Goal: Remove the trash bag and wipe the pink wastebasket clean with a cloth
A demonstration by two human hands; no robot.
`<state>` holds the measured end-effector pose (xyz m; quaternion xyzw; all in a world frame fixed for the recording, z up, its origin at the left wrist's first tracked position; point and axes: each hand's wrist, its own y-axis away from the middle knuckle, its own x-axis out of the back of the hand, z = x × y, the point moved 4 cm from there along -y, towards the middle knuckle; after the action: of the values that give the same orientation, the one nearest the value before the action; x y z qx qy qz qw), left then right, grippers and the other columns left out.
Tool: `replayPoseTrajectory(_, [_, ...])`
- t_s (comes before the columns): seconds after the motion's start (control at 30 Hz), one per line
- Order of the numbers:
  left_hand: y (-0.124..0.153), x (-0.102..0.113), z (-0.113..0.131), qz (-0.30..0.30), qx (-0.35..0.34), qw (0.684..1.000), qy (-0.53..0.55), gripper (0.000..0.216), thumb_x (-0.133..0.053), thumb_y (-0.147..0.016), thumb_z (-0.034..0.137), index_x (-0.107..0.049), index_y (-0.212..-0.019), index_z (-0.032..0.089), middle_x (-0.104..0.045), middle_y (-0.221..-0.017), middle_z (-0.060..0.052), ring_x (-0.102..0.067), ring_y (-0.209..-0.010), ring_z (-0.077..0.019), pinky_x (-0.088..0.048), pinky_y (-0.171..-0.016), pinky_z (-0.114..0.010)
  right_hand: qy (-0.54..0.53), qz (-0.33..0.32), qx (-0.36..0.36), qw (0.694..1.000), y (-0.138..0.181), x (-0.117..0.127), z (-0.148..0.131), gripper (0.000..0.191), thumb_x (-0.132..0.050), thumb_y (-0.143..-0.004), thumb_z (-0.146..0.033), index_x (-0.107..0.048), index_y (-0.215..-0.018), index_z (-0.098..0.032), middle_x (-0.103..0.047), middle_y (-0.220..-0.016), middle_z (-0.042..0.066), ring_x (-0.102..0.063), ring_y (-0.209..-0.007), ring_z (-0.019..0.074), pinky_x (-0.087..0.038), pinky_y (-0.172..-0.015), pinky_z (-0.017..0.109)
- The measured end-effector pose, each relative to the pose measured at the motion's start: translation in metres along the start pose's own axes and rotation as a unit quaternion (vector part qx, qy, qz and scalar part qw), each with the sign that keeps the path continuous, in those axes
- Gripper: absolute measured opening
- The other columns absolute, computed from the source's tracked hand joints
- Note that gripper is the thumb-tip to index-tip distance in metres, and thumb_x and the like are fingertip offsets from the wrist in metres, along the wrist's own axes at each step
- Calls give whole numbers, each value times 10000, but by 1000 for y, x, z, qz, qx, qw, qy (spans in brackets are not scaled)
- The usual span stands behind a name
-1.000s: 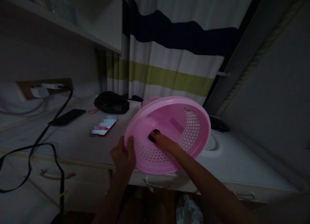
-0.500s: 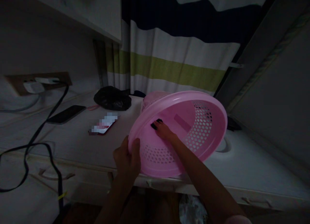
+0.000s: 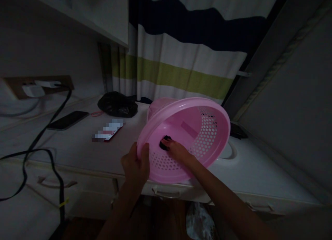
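Note:
A pink plastic basket (image 3: 181, 105) with rows of holes in its wall lies tilted on the desk, its mouth turned toward me. My left hand (image 3: 136, 165) grips the basket's rim at the left, thumb on the inner side. Inside the basket, my right hand (image 3: 177, 151) is closed on a small black wad (image 3: 165, 143), probably a cloth or sponge, pressed against or close to the inner surface. Its far side is hidden by my fingers.
On the white desk (image 3: 77, 150) lie a dark phone (image 3: 68, 120), a lit phone (image 3: 109, 131) and a black plastic bag (image 3: 118, 104). A white ring-shaped thing (image 3: 233, 151) and a dark flat object (image 3: 238, 130) are at the right. A black cord (image 3: 38, 143) hangs from the socket.
My right hand has moved the black wad lower within the basket, toward the perforated wall. The left hand keeps its hold on the rim. The view has shifted slightly.

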<state>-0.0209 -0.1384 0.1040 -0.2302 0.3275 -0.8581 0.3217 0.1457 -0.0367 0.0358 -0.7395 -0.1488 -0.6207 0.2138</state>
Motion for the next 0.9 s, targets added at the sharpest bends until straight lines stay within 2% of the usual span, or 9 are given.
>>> replayPoseTrajectory(0.13, [-1, 2, 6, -3, -16, 1000, 0, 321, -408, -784, 374, -456, -551, 159, -350, -357, 55, -344, -312, -56, -255, -342, -178, 82, -8, -48, 995, -15, 9, 30, 414, -416, -799, -122, -496, -1201, -178, -509, -1244, 53, -378, -1206, 211, -331, -981, 333])
replayPoseTrajectory(0.27, [-1, 1, 10, -7, -16, 1000, 11, 324, -419, -783, 366, -434, -529, 166, -315, -352, 67, -311, -307, -47, -236, -333, -175, 95, -9, -82, 992, -47, 4, 49, 378, -385, -827, -131, -515, -1181, -154, -511, -1237, 81, -348, -1224, 203, -297, -1002, 338])
replayPoseTrajectory(0.37, [-2, -1, 8, 0, 2, 1000, 17, 334, -403, -793, 380, -451, -543, 164, -310, -361, 67, -311, -313, -49, -245, -339, -181, 81, -7, -89, 993, -69, -6, 46, 419, -430, -800, -134, -478, -1216, -149, -488, -1259, 88, -354, -1218, 206, -300, -997, 328])
replayPoseTrajectory(0.47, [-6, -4, 6, -11, -26, 999, 18, 342, -408, -793, 387, -442, -535, 165, -314, -359, 65, -314, -310, -50, -231, -328, -179, 41, 8, -72, 997, -78, -13, 32, 490, -440, -776, -116, -421, -1262, -176, -469, -1280, 74, -404, -1184, 198, -345, -960, 307])
replayPoseTrajectory(0.57, [-9, -6, 6, -15, -57, 998, 15, 334, -428, -791, 363, -423, -522, 164, -321, -355, 66, -309, -303, -43, -213, -318, -170, -23, 14, -49, 998, -73, -14, 17, 530, -430, -772, -107, -381, -1289, -212, -493, -1259, 59, -502, -1090, 183, -391, -908, 284])
replayPoseTrajectory(0.7, [-11, -5, 6, -16, -63, 998, 1, 330, -426, -796, 360, -442, -536, 157, -346, -363, 63, -318, -306, -40, -219, -323, -168, -64, 24, -3, 998, -47, -9, 4, 525, -404, -784, -96, -378, -1289, -233, -540, -1209, 42, -553, -1023, 170, -409, -889, 283])
replayPoseTrajectory(0.8, [-12, -2, 4, -6, -57, 998, -20, 346, -411, -801, 380, -463, -546, 153, -346, -355, 60, -330, -307, -47, -230, -331, -171, -54, 25, 37, 998, -22, -4, 2, 535, -439, -750, -69, -412, -1267, -206, -523, -1227, 59, -530, -1062, 174, -393, -916, 289])
replayPoseTrajectory(0.9, [-13, 3, 4, 8, -63, 997, -40, 354, -408, -797, 396, -491, -558, 148, -376, -360, 49, -365, -325, -58, -262, -351, -175, -2, -5, 56, 998, -4, 3, 7, 533, -484, -729, -69, -431, -1252, -161, -491, -1257, 87, -481, -1121, 193, -372, -946, 312])
